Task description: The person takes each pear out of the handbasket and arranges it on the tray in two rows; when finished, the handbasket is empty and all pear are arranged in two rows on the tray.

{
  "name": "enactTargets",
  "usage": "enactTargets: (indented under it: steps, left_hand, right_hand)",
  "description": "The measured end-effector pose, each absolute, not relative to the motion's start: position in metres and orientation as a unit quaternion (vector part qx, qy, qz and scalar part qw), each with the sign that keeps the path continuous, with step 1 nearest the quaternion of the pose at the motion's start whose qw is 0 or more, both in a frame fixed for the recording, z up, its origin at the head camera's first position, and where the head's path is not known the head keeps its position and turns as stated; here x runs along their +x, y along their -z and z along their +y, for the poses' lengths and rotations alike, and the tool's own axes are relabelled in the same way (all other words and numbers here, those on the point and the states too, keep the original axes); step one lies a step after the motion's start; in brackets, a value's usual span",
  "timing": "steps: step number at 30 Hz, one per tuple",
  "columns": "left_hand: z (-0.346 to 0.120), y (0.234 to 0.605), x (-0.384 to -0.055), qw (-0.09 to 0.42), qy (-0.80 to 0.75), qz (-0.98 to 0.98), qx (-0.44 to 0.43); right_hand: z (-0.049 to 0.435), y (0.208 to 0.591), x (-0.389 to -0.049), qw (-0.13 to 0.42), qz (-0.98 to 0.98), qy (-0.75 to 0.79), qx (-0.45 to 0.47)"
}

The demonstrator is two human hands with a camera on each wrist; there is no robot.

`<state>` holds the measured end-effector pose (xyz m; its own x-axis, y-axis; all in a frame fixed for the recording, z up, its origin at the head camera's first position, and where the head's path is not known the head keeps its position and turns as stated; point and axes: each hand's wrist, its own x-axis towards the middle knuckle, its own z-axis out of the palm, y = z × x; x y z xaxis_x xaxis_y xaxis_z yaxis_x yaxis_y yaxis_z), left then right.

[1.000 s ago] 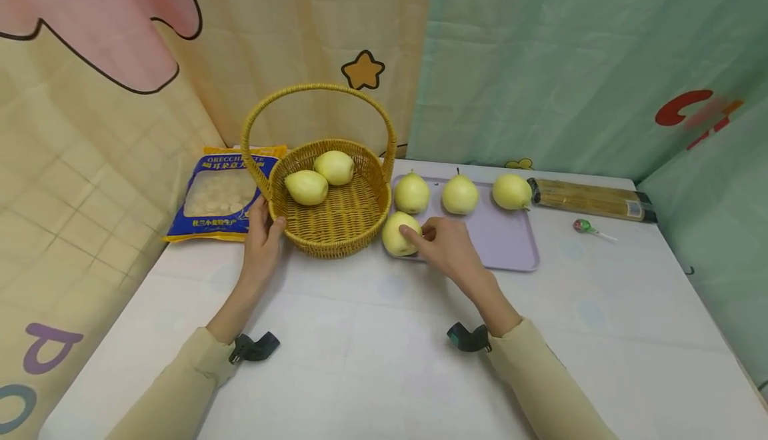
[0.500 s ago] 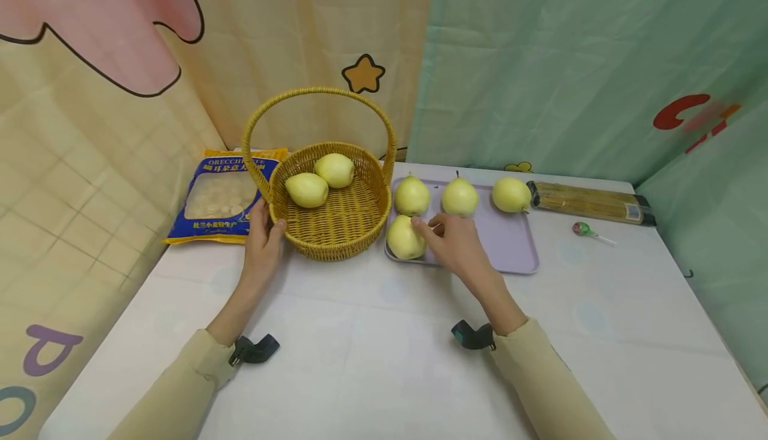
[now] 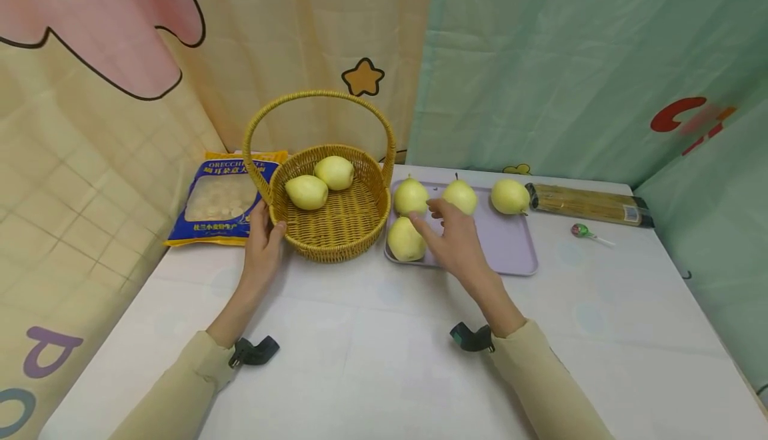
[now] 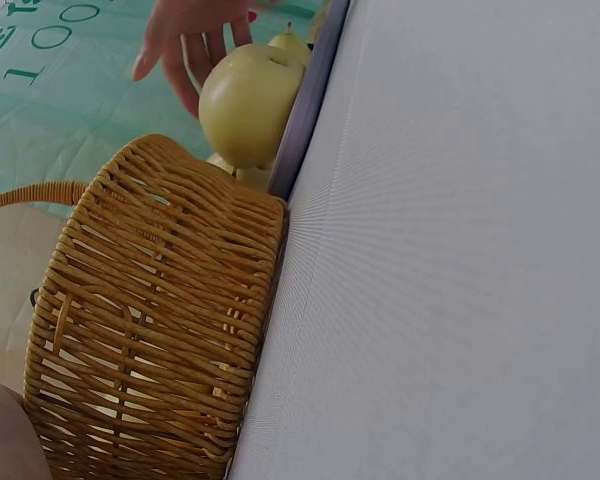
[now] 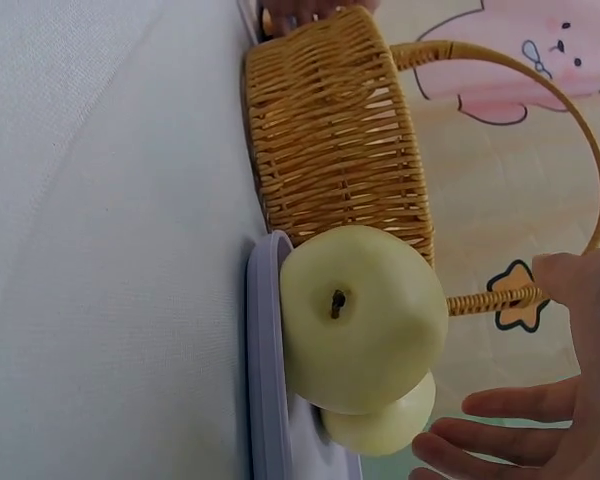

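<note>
My left hand rests against the left side of the yellow wicker basket, thumb near its front rim. Two pale green pears lie inside the basket. My right hand hovers over the lilac tray, thumb and fingers spread with nothing between them. Close to its thumb, the front-left pear sits on the tray; the right wrist view shows this pear apart from the hand. Behind it are a back-left pear, a middle pear partly covered by my fingers, and a right pear.
A blue and yellow orecchiette bag lies left of the basket. To the tray's right are a wrapped bundle of thin sticks and a lollipop. Printed curtains hang behind the white table.
My right hand has let go of the front-left pear, which has shifted slightly right onto the tray. The hand has drawn back and its fingers have spread. My left hand stays at the basket.
</note>
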<state>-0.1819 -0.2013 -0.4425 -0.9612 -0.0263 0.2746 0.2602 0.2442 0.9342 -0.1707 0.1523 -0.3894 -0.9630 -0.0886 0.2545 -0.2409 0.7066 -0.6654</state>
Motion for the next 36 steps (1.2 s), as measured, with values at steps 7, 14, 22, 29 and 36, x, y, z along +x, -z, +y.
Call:
enactTargets:
  steps: [7,14,22,29,36]
  left_hand:
    - [-0.203,0.441,-0.183,0.127,0.610,-0.778,-0.077]
    - [-0.204,0.441,-0.183,0.123,0.610,-0.779,-0.076]
    - [-0.199,0.443,-0.185,0.114,0.618,-0.774,-0.075]
    - [-0.195,0.445,-0.183,0.108,0.616,-0.777,-0.069]
    - [-0.199,0.440,-0.177,0.110,0.611,-0.782,-0.060]
  right_hand:
    - [0.146,0.386,-0.171,0.121,-0.908,-0.386,0.109]
    - [0.138,0.380,-0.174,0.142,-0.896,-0.400,0.132]
    - [0.115,0.373,-0.176,0.138,-0.885,-0.418,0.151]
    - [0.090,0.369,-0.182,0.132,-0.888,-0.404,0.178]
    - [0.064,0.369,-0.198,0.120,-0.881,-0.411,0.203]
